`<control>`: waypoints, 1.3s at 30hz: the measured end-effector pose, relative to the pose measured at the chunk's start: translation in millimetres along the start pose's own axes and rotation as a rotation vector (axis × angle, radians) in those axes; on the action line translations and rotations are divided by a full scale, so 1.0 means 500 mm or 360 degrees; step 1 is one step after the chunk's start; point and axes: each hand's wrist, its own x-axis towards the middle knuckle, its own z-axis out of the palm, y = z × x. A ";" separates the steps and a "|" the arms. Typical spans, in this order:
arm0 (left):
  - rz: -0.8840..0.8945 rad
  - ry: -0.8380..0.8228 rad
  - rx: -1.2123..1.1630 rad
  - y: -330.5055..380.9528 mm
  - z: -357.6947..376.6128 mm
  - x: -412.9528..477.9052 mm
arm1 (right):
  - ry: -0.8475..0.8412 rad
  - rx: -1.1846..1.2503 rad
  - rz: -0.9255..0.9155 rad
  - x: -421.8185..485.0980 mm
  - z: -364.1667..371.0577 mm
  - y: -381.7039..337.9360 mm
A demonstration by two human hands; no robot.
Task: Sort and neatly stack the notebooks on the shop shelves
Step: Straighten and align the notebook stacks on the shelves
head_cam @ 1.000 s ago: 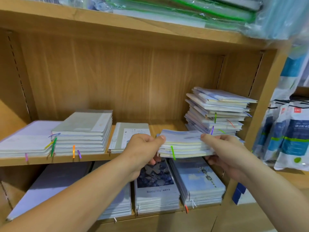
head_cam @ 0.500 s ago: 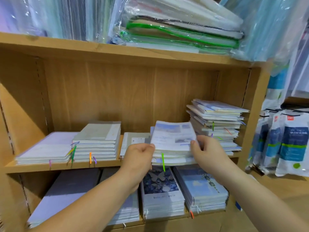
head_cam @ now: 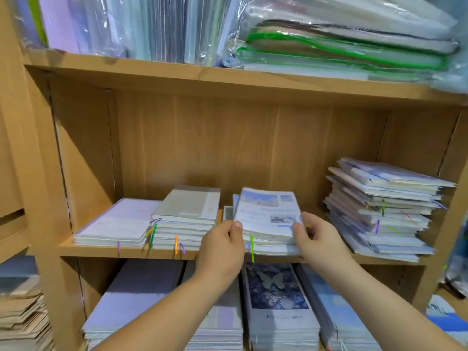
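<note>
A small stack of pale blue notebooks (head_cam: 267, 214) lies on the middle shelf (head_cam: 126, 252), partly over a grey-green notebook. My left hand (head_cam: 222, 247) grips its left front corner, thumb on top. My right hand (head_cam: 315, 239) grips its right front corner. A green ribbon marker hangs from the stack's front edge. To the right stands an untidy, fanned pile of notebooks (head_cam: 379, 209). To the left are a grey-green stack (head_cam: 184, 219) and a flat lilac stack (head_cam: 119, 224).
The shelf above holds plastic-wrapped folders (head_cam: 342, 39). The lower shelf carries several rows of notebooks, one with a butterfly cover (head_cam: 276, 292). Wooden side panels bound the bay. Brown paper goods (head_cam: 22, 315) lie at the lower left.
Both hands carried the blue stack up and forward from in front of the shelf edge onto the middle shelf. The view has tilted upward and closer.
</note>
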 end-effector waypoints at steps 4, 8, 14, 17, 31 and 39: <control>-0.0072 -0.0140 0.0134 -0.014 -0.008 0.038 | 0.0006 -0.0076 -0.0030 0.051 0.029 0.018; 0.0025 -0.0504 0.0675 -0.029 -0.028 0.031 | -0.0149 -0.0421 0.0162 0.080 0.031 0.059; 0.0079 -0.0476 0.0630 -0.053 -0.025 0.025 | -0.0393 0.0009 0.0302 0.059 -0.001 0.060; -0.0028 -0.0454 0.0281 -0.055 -0.011 0.018 | -0.0534 0.0111 0.0306 0.055 -0.008 0.072; 0.0109 -0.0503 0.0233 -0.063 -0.029 0.019 | -0.0497 0.0076 0.0119 0.032 -0.051 0.080; 0.0190 -0.0423 0.0786 -0.081 -0.042 0.040 | -0.0478 0.0077 0.0282 0.055 -0.051 0.095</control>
